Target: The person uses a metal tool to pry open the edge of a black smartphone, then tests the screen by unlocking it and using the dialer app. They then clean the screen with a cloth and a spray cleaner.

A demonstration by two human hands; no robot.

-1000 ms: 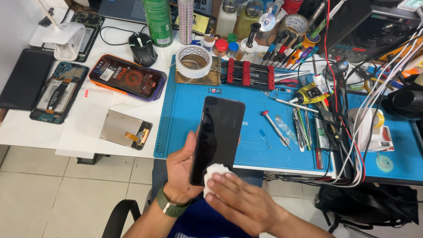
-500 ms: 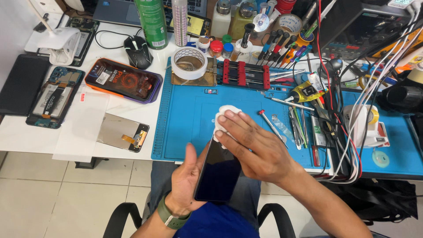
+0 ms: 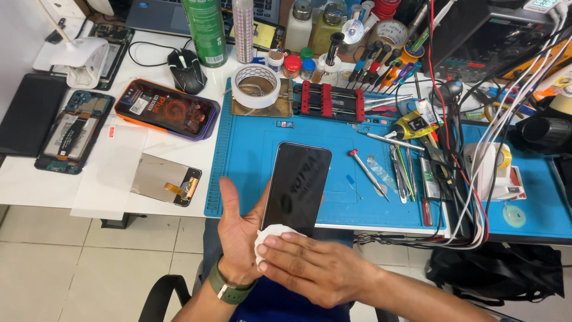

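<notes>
Bright, even overhead light, soft short shadows under tools on the blue work mat. White desk near its left edge slightly washed out. Dull reflection with faint smudged marks on the dark phone screen. Focus sharp across the centre; mild wide-angle bending at the corners, cables at the right edge curve. No motion blur on either hand.

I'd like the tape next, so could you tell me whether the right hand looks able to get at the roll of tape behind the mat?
Probably yes, once it lets go: the right hand presses a white cloth on the phone, and the mat before the tape roll lies bare.
</notes>
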